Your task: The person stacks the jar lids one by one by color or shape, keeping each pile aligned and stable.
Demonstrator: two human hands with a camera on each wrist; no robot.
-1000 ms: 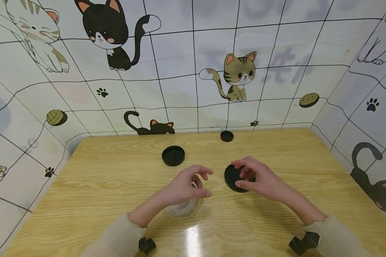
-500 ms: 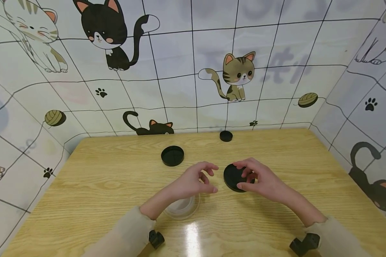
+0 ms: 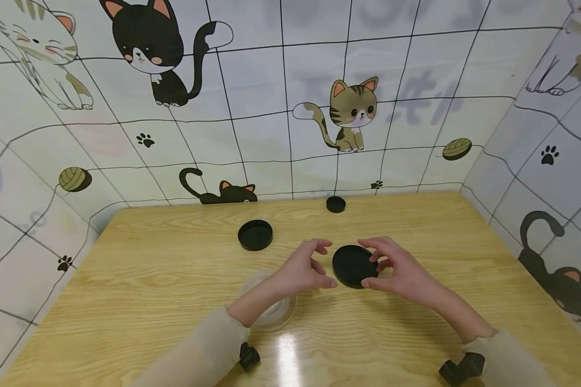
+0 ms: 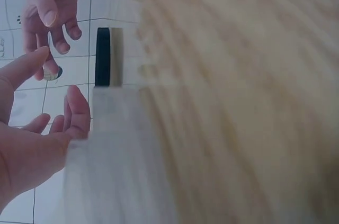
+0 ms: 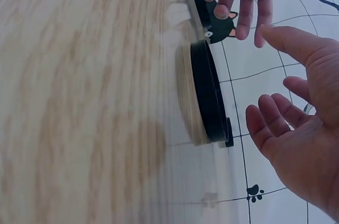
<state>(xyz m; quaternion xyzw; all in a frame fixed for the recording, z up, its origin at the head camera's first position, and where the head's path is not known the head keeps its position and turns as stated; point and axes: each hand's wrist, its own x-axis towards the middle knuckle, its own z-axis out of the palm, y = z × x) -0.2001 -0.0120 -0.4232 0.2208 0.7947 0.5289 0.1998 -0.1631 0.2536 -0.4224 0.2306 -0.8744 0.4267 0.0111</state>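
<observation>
A shallow round black lid, its raised rim facing up, lies on the wooden table between both hands. My left hand hovers at its left side, thumb and fingers spread apart and bent. From the other side my right hand curves the same way, fingertips overlapping the lid's right rim in the head view. The right wrist view has the right hand above the level of the lid, nothing in its grasp. Below my left wrist stands a clear round container, partly covered by the forearm.
Another black lid lies farther back on the left, and a small black lid sits by the table's back edge. A cat-patterned cloth wall rises behind and along the sides of the wooden table.
My left hand has moved right, from over the clear container to the black lid's left side. My right hand has drawn slightly back to the lid's right edge, uncovering more of it.
</observation>
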